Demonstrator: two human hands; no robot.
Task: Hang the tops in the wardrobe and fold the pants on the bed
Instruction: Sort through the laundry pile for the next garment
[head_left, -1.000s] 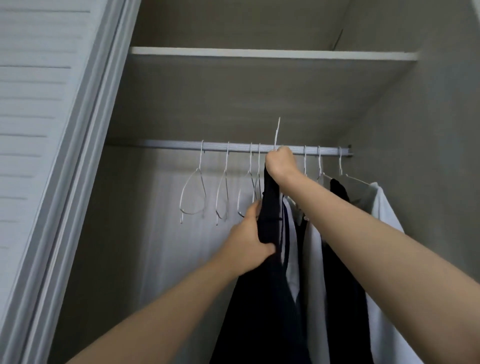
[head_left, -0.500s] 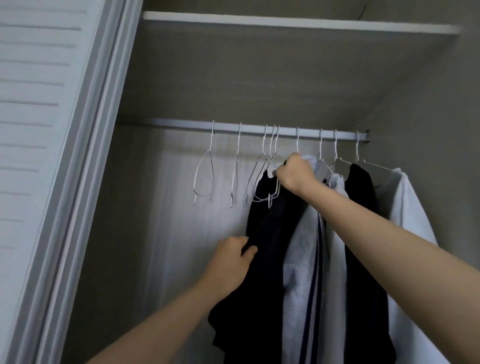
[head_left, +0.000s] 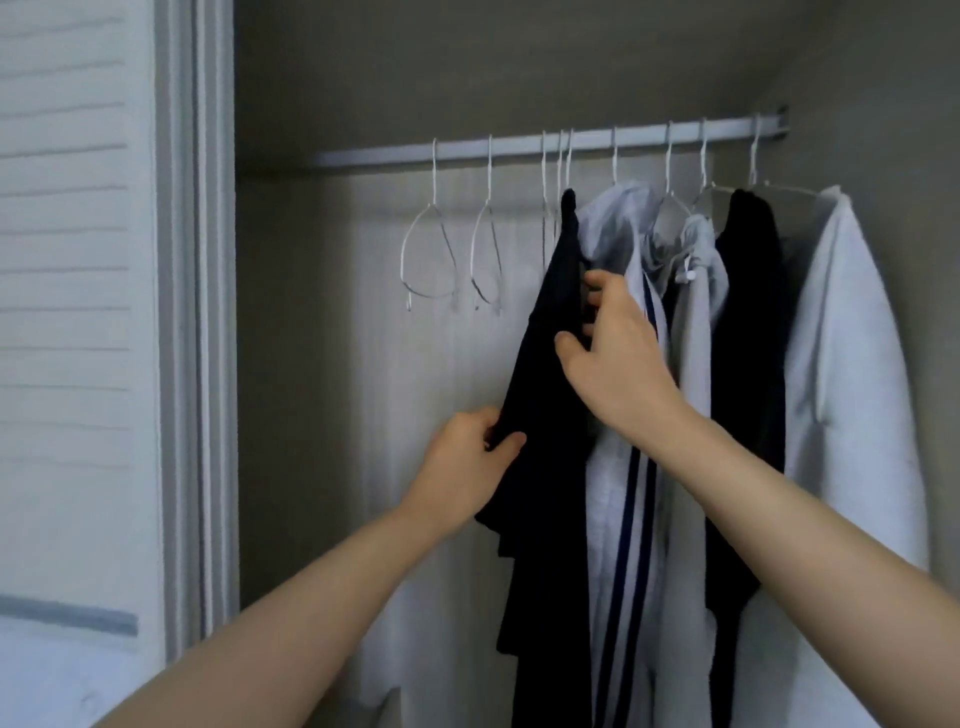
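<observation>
Dark top (head_left: 550, 395), soft and limp, hangs from the pale metal rail (head_left: 545, 144) at centre frame, draping in loose folds beside a white garment with navy stripes (head_left: 623, 493). My left hand (head_left: 467, 467) pinches its left edge between thumb and fingers, low in the middle of the frame. My right hand (head_left: 618, 353) sits higher with fingers loosely curled and partly spread, fingertips touching the dark fabric; I cannot tell whether it grips. Two thin white wire hangers (head_left: 431, 254) dangle bare to the left on the rail.
</observation>
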